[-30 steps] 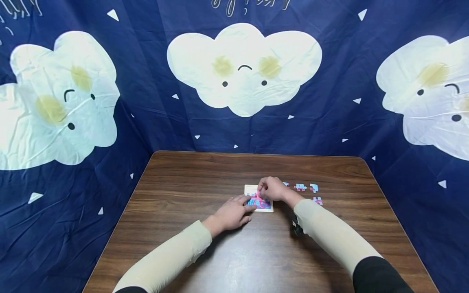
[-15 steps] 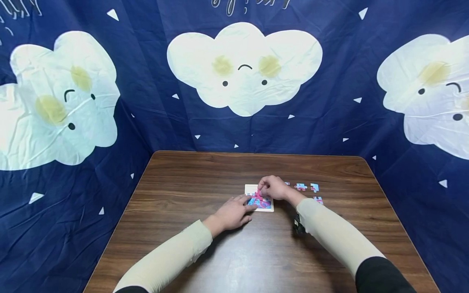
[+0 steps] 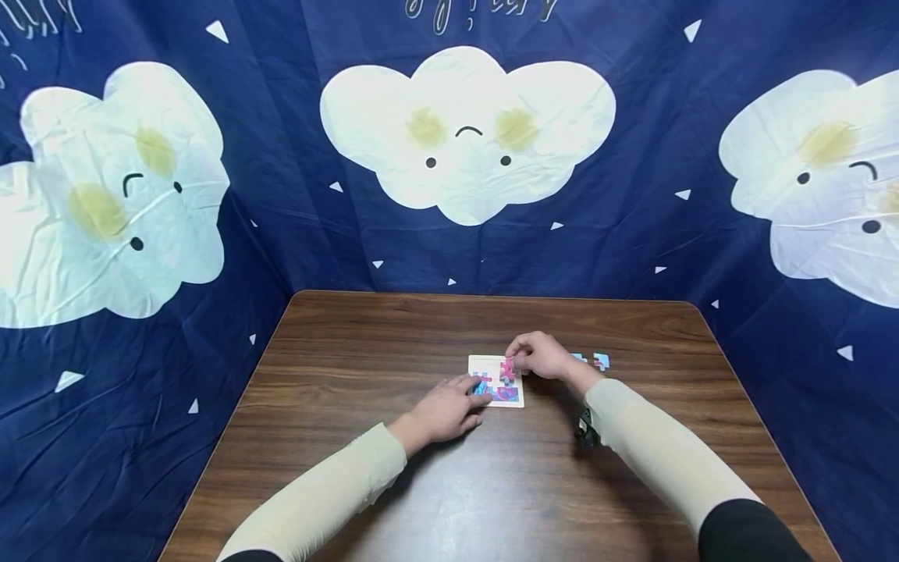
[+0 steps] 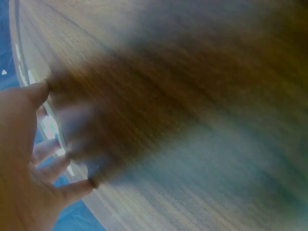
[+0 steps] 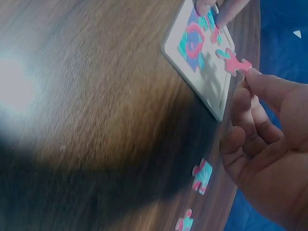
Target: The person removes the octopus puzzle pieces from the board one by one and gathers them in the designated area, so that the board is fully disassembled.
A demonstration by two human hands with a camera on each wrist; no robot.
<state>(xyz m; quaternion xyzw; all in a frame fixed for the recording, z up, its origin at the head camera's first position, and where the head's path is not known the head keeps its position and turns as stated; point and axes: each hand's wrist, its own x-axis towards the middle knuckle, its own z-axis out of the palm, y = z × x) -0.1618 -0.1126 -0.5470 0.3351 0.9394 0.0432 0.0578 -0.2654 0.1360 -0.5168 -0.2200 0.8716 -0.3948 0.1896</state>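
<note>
My right hand [image 3: 548, 357] pinches a pink jigsaw piece [image 5: 235, 63] by one end, between thumb and forefinger. The piece is held tilted over the right part of a small white-framed puzzle board [image 5: 219, 108], apart from the pieces along the near side. My left hand [image 3: 438, 410] lies with fingers spread at the board's left side, its fingertips touching the board and partly covering the fitted pieces [image 3: 507, 394]. In the left wrist view, the fingers [image 4: 77, 190] are stretched out and the board is mostly out of sight.
Loose jigsaw pieces [image 5: 202, 176] lie on the wooden table [image 3: 365, 336] to the right of the board, some hidden by my right hand and forearm. A black wrist device [image 3: 588, 429] hangs under the right sleeve. Blue cloth [image 3: 393, 242] with printed clouds surrounds the table.
My right hand has moved a little rightward with the pink piece, from the board's middle to its right part, baring more of the board. The left hand has stayed in place.
</note>
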